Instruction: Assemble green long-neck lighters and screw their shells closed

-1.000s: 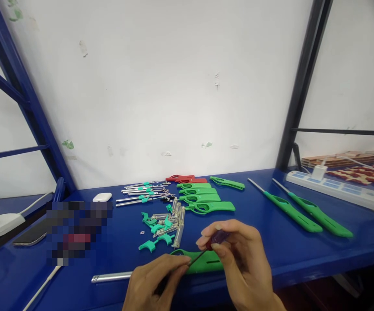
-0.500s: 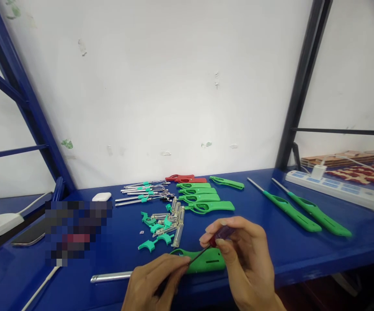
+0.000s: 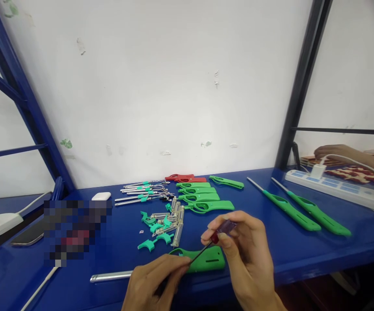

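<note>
A green long-nozzle lighter [image 3: 206,260] with a metal tube lies at the near edge of the blue bench [image 3: 271,246]. My left hand [image 3: 156,283] is closed, pressing on the lighter where body meets tube. My right hand [image 3: 243,255] is closed on a small screwdriver [image 3: 217,235] with a dark red handle. Its tip touches the lighter body just beside my left fingers.
Behind lie green lighter shells [image 3: 203,196], red shells [image 3: 183,178], teal triggers [image 3: 153,235], metal tubes [image 3: 141,192] and two finished green lighters [image 3: 303,211]. A white power strip [image 3: 339,190] sits at right, with another person's hand [image 3: 332,152] beyond it. A phone [image 3: 28,237] lies at left.
My right hand has risen a little with the screwdriver, turning it. Another person's hand and forearm have come into view at the far right.
</note>
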Tool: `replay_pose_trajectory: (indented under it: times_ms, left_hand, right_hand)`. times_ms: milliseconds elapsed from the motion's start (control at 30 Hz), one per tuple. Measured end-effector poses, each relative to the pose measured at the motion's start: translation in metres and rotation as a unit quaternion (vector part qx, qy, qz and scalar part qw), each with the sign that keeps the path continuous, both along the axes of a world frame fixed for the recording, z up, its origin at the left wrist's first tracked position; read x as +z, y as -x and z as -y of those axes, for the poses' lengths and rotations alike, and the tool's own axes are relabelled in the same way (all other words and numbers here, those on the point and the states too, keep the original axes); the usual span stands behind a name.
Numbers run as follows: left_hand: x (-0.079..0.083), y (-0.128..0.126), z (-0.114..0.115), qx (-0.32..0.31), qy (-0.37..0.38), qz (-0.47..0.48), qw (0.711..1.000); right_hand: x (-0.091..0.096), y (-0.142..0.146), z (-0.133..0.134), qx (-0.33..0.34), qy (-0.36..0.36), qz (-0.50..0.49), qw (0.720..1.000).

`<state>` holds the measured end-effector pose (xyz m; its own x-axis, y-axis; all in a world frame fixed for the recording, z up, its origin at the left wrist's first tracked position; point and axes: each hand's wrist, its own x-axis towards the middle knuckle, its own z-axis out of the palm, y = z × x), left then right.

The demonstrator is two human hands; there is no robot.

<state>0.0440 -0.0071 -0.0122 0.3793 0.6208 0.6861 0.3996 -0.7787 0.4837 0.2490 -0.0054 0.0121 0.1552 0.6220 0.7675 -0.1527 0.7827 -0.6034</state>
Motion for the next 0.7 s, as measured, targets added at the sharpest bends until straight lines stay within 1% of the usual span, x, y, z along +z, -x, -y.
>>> replay_pose_trajectory:
  times_ms: [267, 500, 700]
  left_hand:
    - [0.0022, -0.001, 0.0001, 0.001, -0.002, 0.001, 1.0]
    - [0.0018, -0.0027, -0.0006, -0.007, -0.005, 0.008, 1.0]
    - [0.0027, -0.0021, 0.0019, 0.004, -0.008, 0.012, 1.0]
  right_hand:
    - [-0.0027, 0.0014, 0.0003, 0.001, -0.021, 0.006, 1.0]
    - [-0.0026, 0.0001, 0.002, 0.004, -0.021, 0.014, 1.0]
    - [-0.0018, 0.0006, 0.0023, 0.009, -0.023, 0.011, 1.0]
